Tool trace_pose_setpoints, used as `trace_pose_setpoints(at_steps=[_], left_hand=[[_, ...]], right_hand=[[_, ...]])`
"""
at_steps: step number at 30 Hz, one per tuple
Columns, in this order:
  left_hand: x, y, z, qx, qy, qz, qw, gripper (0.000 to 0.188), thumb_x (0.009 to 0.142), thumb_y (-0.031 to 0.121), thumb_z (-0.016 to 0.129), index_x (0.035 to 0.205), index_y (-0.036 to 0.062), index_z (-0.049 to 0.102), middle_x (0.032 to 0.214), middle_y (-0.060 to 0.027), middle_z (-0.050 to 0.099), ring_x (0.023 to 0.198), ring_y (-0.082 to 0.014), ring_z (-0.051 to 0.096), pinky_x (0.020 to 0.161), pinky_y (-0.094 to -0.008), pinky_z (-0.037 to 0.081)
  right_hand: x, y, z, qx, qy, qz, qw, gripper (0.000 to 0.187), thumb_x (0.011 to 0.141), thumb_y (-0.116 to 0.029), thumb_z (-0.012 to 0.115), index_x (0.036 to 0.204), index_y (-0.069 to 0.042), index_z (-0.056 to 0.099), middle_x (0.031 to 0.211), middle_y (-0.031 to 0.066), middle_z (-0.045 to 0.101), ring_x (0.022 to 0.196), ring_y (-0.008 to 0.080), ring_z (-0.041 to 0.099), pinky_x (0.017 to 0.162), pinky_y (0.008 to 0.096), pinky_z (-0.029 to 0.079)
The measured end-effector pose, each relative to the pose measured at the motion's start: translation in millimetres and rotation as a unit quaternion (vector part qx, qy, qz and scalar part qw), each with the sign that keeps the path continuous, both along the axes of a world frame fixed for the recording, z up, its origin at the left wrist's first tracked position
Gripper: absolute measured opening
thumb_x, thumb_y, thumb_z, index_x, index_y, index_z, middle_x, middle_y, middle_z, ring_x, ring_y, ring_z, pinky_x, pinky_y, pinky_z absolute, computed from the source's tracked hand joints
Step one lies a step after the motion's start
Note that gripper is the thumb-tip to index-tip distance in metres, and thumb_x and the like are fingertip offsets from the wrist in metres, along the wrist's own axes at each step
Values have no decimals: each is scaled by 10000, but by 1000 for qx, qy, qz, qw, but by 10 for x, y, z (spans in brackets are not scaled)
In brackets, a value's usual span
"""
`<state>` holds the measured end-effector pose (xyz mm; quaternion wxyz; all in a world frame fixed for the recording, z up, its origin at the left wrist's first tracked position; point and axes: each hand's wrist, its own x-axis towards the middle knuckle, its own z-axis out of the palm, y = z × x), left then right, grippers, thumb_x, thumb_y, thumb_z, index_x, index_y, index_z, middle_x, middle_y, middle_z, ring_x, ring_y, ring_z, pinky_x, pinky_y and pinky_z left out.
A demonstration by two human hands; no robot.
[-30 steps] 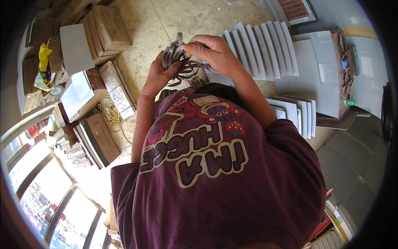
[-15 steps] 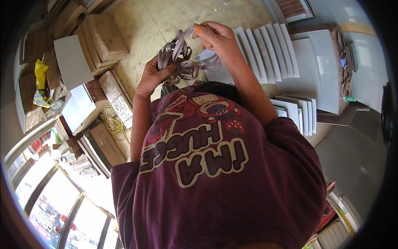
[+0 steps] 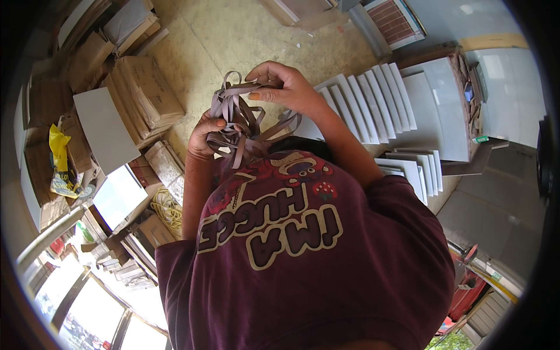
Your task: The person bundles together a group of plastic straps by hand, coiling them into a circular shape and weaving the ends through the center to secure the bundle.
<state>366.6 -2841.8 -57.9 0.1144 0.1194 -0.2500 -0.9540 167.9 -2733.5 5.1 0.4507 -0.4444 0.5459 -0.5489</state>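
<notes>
Many flat grey-brown straps [image 3: 240,142] are hanging loosely tangled at eleven o'clock. The left hand [image 3: 203,137], toward ten, is clasping them between curled fingers and thumb. The right hand [image 3: 291,92], near twelve, is holding its fingertips apart around one strap; whether it is pinching, I cannot tell. Pale slabs [image 3: 379,105] are leaning at two.

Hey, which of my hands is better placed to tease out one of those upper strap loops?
Probably your right hand: it's at the upper part of the tangled flat grey-brown strap, thumb and fingertips parted. Your left hand has its grip on the tangle's left side, supporting it.
</notes>
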Motion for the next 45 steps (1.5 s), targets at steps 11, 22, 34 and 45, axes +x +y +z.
trace_pose_setpoints(at_steps=[11,22,34,45], left_hand=[[-237,-586,-219,44,-8,-118,992,570,683,205,654,1175,-23,479,993,-154,609,857,-261,619,780,-362,512],[-1188,-1189,293,-510,-170,-14,843,413,815,134,582,1182,-27,480,909,-87,611,829,-116,556,742,-258,455],[-2501,-1489,230,-477,-192,-63,856,339,882,225,523,1111,-18,579,859,-20,612,776,-78,529,708,-231,439],[-2991,-1609,229,-313,-139,-68,937,280,846,136,603,1085,-10,615,896,-15,643,767,-60,551,701,-207,450]], right_hand=[[187,-566,-87,48,40,-25,998,354,813,-165,660,1108,-19,532,978,41,606,910,99,550,806,253,448],[-650,-1009,-178,57,149,-172,972,258,774,-189,665,958,-27,583,799,91,641,726,152,602,684,284,473],[-2110,-1146,-42,49,106,-149,982,276,788,-187,665,1003,-23,613,799,79,647,724,132,595,661,251,465],[-2561,-1249,-166,133,-131,-183,965,303,861,-313,599,883,-14,641,601,-32,453,504,51,357,449,207,289]])
